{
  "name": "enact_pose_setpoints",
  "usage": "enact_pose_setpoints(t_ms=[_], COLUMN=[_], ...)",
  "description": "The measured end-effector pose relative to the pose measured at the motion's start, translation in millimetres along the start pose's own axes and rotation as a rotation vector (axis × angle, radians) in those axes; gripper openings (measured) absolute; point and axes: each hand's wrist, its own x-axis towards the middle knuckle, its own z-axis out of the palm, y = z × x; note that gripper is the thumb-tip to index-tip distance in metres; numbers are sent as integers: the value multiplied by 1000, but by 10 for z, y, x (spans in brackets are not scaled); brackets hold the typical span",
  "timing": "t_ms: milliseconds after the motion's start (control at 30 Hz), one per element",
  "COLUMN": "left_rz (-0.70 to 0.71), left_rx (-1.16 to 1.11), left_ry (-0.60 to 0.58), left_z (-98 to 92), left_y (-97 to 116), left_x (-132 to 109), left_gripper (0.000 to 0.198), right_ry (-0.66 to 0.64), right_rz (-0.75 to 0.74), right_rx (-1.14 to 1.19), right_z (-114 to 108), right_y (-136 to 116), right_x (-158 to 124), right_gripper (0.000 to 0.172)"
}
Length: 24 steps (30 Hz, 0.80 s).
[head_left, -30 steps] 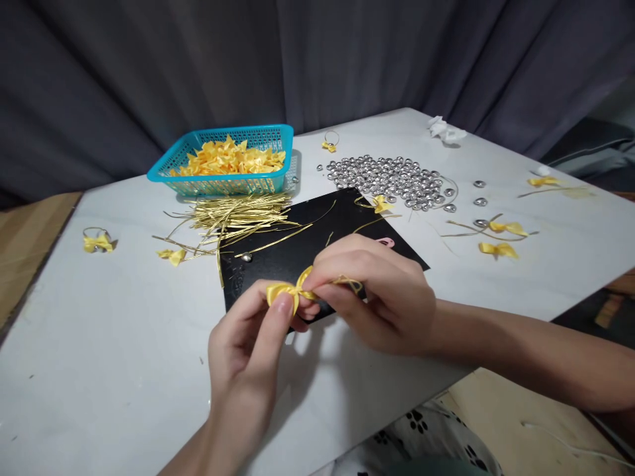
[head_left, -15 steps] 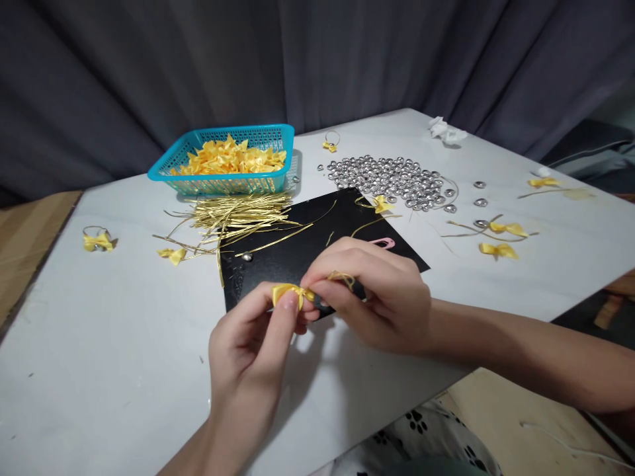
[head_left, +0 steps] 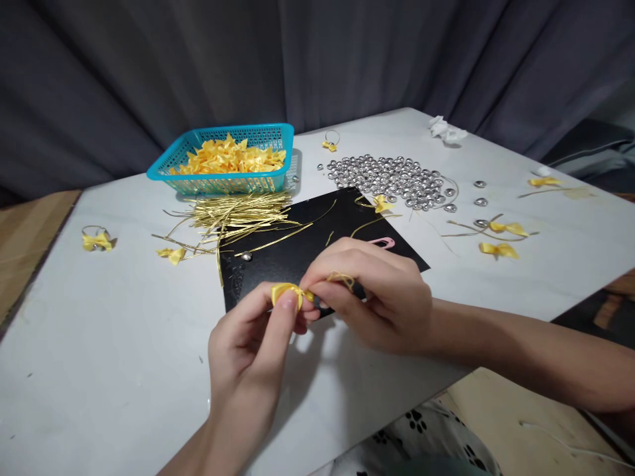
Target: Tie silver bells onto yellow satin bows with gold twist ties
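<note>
Between the thumb and fingers of my left hand (head_left: 253,350) is a yellow ribbon bow (head_left: 285,294), held over the near edge of a black mat (head_left: 278,264). My right hand (head_left: 372,297) pinches at the right side of the same bow, and thin gold cord (head_left: 342,277) loops out over its fingers. Both hands are closed, their fingertips almost touching. Exactly what the right fingertips grip is partly hidden. A pink clip-like tool (head_left: 384,242) lies on the mat just behind my right hand.
A blue basket (head_left: 159,173) of yellow bows stands at the back, with a bundle of gold cords (head_left: 238,215) before it. Silver beads (head_left: 391,178) are heaped behind the mat. Loose bows (head_left: 499,250) lie to the right, another bow with a ring (head_left: 96,241) far left.
</note>
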Motion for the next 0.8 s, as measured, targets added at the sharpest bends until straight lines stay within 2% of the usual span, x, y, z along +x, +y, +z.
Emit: enact_pose_setpoints(t_ms=[467, 800], left_rz=[-11, -30], left_rx=[-17, -43], left_ry=[9, 11], left_z=[16, 37], left_y=[-16, 2], left_x=[3, 22], left_gripper=[24, 21], right_ry=[-49, -11], right_rz=[-24, -36], right_rx=[-22, -36], right_z=[-11, 7], right_y=[9, 28], right_x=[-21, -36], right_gripper=[14, 14])
